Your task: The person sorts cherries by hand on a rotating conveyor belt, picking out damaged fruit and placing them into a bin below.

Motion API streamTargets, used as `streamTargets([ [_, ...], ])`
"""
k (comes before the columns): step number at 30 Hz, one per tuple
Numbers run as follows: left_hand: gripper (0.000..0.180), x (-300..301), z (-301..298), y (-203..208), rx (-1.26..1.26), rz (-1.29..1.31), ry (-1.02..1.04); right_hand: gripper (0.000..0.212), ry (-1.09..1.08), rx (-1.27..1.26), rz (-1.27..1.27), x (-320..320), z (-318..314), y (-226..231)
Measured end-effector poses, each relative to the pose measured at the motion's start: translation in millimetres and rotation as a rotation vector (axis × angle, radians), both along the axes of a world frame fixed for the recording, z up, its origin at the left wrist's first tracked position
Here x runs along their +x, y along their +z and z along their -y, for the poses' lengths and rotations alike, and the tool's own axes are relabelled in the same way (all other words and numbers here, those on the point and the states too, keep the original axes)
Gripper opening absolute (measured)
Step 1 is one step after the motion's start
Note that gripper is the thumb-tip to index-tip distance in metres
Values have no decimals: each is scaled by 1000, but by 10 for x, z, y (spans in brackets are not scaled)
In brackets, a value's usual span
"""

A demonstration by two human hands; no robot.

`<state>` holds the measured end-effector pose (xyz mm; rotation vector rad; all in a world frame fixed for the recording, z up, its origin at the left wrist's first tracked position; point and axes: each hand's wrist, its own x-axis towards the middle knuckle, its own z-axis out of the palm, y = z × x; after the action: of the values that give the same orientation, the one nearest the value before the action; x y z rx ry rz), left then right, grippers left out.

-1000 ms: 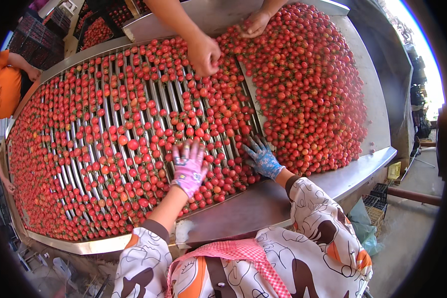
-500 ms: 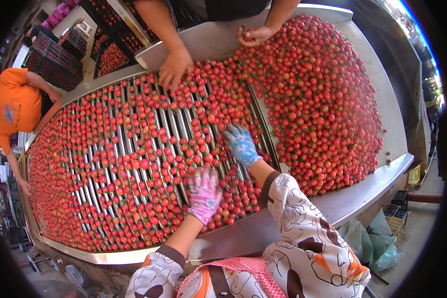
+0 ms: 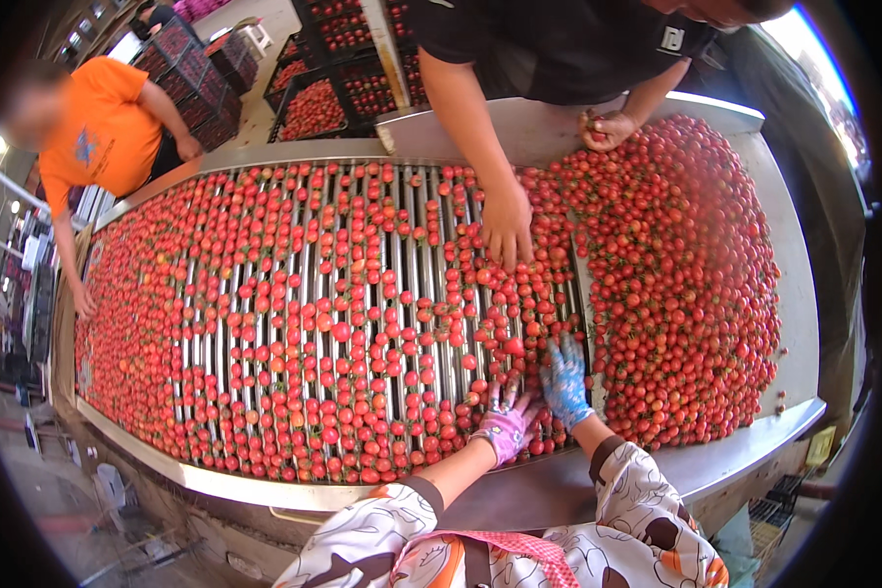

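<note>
Small red cherry tomatoes (image 3: 333,333) are spread over a sorting table of metal rollers (image 3: 402,265). My left hand (image 3: 507,428), in a pink patterned glove, rests among them near the front edge with its fingers apart. Close beside it on the right, my right hand (image 3: 565,387) wears a blue flowered glove. Its fingers are stretched out over tomatoes at the right end of the rollers, and neither hand grips anything I can see. A dense heap of tomatoes (image 3: 686,294) lies on the metal tray right of my right hand.
Across the table, a person in black (image 3: 559,49) has one hand (image 3: 508,223) over the rollers and holds tomatoes in the other. A person in orange (image 3: 108,127) stands at the far left. Black crates (image 3: 338,44) of tomatoes are stacked behind. A metal rim (image 3: 206,485) borders the table.
The view has shifted, showing more of the far side. My hands have come closer together near the front edge. The opposite person's hand has reached farther in over the rollers.
</note>
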<state>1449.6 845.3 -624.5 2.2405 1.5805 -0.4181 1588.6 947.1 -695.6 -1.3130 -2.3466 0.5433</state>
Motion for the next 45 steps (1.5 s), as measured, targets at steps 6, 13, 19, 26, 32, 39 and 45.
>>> streamTargets([
  [6, 19, -835, 39, 388, 66, 265, 267, 67, 248, -157, 82, 45, 298, 7],
  [13, 34, -3003, -1392, 1024, 655, 193, 671, 79, 321, -338, 222, 663, 304, 99],
  [19, 31, -3586, -2212, 901, 241, 53, 978, 72, 235, -339, 185, 862, 396, -32],
  [26, 41, -3623, -2486, 906, 248, -154, 776, 70, 296, -225, 86, 505, 326, 98],
  [32, 36, -4270, -2086, 944, 625, 637, 932, 74, 539, -203, -27, 38, 481, 115],
  [39, 12, -4425, -1704, 1096, 322, 2028, 1457, 73, 527, -151, 203, 640, 348, -262],
  [45, 27, -4286, -1624, 775, 489, 193, 911, 71, 562, -155, 252, 759, 263, -179],
])
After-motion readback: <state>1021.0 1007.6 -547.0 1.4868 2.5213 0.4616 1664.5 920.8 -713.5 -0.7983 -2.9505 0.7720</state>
